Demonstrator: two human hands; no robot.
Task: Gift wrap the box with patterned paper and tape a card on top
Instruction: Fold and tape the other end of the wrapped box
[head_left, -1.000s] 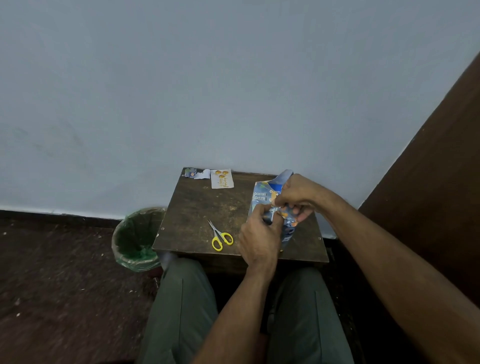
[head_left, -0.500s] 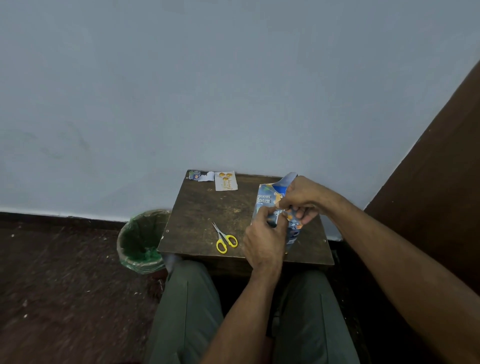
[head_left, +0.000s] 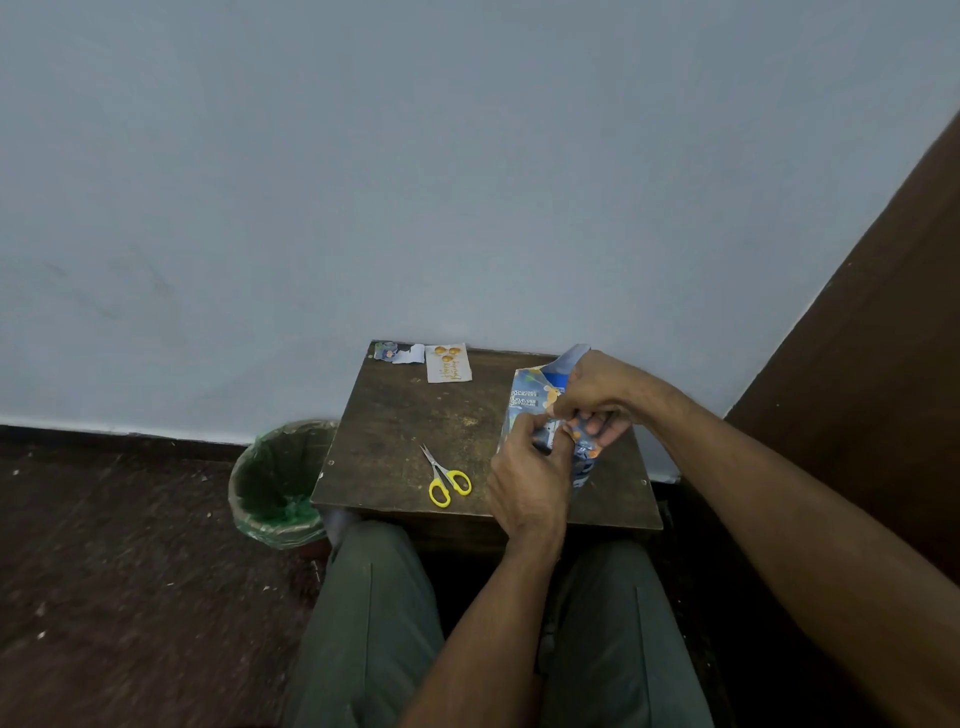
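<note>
The box, wrapped in blue patterned paper (head_left: 530, 400), stands on its end at the right side of the small wooden table (head_left: 405, 431). My left hand (head_left: 524, 483) grips its near side, thumb and fingers curled onto the paper. From above and the right, my right hand (head_left: 597, 400) holds the folded paper with curled fingers. A loose flap of paper sticks up behind my right hand. The white card (head_left: 448, 362) with orange shapes lies flat at the table's back edge. The box itself is hidden by the paper and my hands.
Yellow-handled scissors (head_left: 447, 478) lie near the table's front, left of my hands. Paper scraps (head_left: 397, 353) sit at the back left corner. A bin with a green liner (head_left: 280, 483) stands on the floor left of the table. A brown panel (head_left: 883, 364) rises at right.
Both hands stay on the wrapped box in much the same grip; my fingers have shifted slightly on the fold. The view has drifted a little.
</note>
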